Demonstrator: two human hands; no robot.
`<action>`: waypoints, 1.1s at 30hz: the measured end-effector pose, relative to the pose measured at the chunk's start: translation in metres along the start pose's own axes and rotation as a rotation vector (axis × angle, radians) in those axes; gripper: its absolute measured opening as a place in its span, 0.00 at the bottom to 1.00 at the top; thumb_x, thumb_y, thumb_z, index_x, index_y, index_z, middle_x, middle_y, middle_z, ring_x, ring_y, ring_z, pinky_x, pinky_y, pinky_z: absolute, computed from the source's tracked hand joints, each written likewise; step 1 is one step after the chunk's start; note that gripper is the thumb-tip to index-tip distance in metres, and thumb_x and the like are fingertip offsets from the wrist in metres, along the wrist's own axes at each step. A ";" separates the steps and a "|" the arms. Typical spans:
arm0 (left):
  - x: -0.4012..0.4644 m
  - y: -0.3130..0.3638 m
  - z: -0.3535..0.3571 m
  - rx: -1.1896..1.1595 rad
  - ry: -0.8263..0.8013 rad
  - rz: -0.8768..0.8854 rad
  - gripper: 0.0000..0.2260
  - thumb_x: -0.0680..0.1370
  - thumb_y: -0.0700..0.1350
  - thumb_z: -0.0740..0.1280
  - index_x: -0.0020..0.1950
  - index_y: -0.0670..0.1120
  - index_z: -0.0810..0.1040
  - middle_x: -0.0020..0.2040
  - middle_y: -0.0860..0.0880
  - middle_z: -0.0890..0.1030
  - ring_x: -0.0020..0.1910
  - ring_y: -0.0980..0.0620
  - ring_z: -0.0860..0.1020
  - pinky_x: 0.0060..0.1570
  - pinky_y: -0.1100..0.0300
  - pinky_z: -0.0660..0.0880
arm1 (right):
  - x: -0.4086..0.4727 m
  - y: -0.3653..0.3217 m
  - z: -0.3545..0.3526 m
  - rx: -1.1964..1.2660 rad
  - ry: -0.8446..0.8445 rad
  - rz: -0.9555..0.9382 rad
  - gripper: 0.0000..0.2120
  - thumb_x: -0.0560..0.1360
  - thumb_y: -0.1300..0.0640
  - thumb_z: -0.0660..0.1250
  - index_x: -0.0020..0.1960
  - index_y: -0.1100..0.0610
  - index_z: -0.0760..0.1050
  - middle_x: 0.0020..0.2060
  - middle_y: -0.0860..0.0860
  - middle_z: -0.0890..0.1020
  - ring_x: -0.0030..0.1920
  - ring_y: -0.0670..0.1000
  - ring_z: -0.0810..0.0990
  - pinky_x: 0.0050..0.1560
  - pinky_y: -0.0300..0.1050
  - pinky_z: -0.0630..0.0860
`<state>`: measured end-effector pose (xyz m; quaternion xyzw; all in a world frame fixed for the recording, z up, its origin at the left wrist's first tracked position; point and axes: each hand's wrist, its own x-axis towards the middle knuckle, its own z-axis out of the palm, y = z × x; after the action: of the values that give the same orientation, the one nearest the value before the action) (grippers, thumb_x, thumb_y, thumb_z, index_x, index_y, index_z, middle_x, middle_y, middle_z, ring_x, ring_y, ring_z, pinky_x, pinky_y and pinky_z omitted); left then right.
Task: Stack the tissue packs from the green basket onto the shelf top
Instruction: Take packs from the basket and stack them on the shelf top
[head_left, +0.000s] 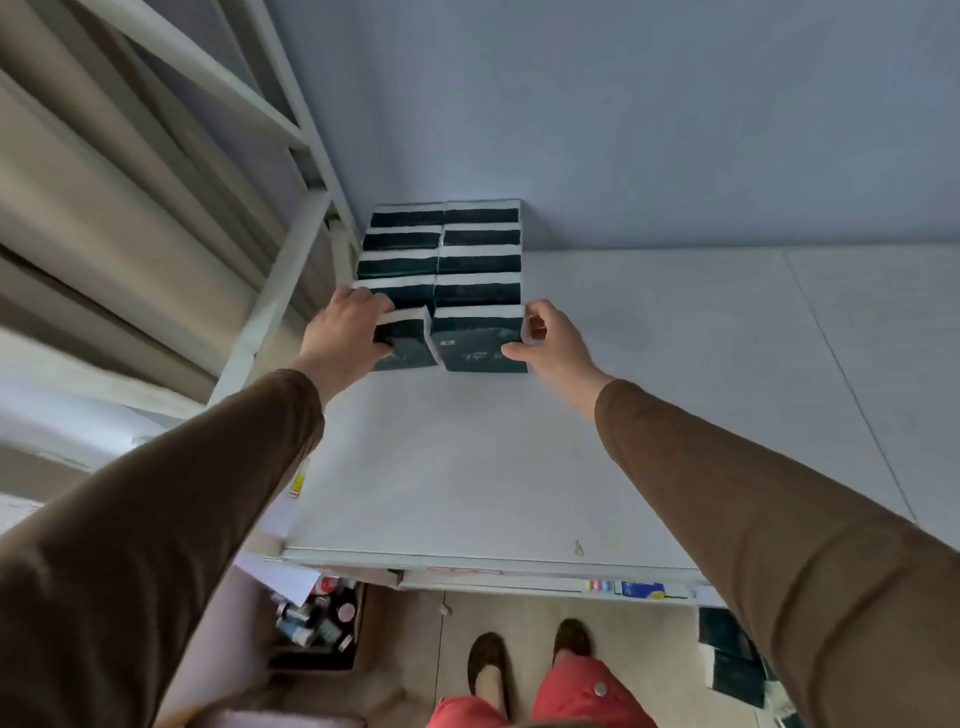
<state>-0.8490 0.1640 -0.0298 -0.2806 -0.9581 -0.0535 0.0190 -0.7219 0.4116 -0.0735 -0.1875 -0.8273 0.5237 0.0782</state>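
on the shelf top (467, 467): two rows of dark tissue packs (441, 249) stand side by side, running back to the blue wall (675, 130)
place: white shelf top, packs at its far left corner beside a white bed frame (291, 291)
left pack (405, 340): front of the left row, tilted a little off line, a narrow gap between it and the right one
right pack (478, 338): front of the right row, upright, touching the pack behind it
left hand (345, 332): fingers curled over the left pack's top and left side, gripping it
right hand (550, 338): thumb on the right pack's front corner, fingers curled at its right side, pinching it
sleeves (727, 493): brown, both arms stretched forward
below: more dark packs (727, 654) at lower right under the right arm; the basket itself cannot be made out
floor: a box of bottles (317, 618) by the shelf, two brown shoes (488, 665)
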 end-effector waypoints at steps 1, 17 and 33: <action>0.004 -0.002 0.002 -0.002 0.002 0.009 0.24 0.70 0.49 0.77 0.64 0.52 0.74 0.58 0.51 0.75 0.60 0.48 0.70 0.56 0.46 0.75 | 0.002 -0.001 0.005 0.013 0.020 0.012 0.21 0.70 0.58 0.77 0.58 0.54 0.71 0.47 0.48 0.78 0.45 0.47 0.77 0.42 0.37 0.70; 0.004 -0.001 0.003 0.014 0.026 0.097 0.30 0.68 0.52 0.78 0.64 0.52 0.68 0.61 0.50 0.72 0.61 0.48 0.70 0.57 0.47 0.75 | -0.001 0.002 0.024 -0.053 0.147 0.081 0.24 0.69 0.54 0.77 0.58 0.55 0.68 0.53 0.51 0.76 0.50 0.51 0.77 0.41 0.36 0.69; -0.058 0.275 -0.003 -0.036 -0.018 0.706 0.23 0.74 0.53 0.72 0.67 0.50 0.73 0.60 0.50 0.77 0.61 0.47 0.72 0.57 0.51 0.71 | -0.227 0.066 -0.176 -0.615 0.388 0.071 0.19 0.76 0.55 0.69 0.65 0.56 0.71 0.61 0.53 0.75 0.61 0.55 0.71 0.58 0.47 0.70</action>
<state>-0.6521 0.3626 -0.0057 -0.5954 -0.8010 -0.0579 0.0231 -0.4414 0.4948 -0.0406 -0.3267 -0.9088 0.2078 0.1553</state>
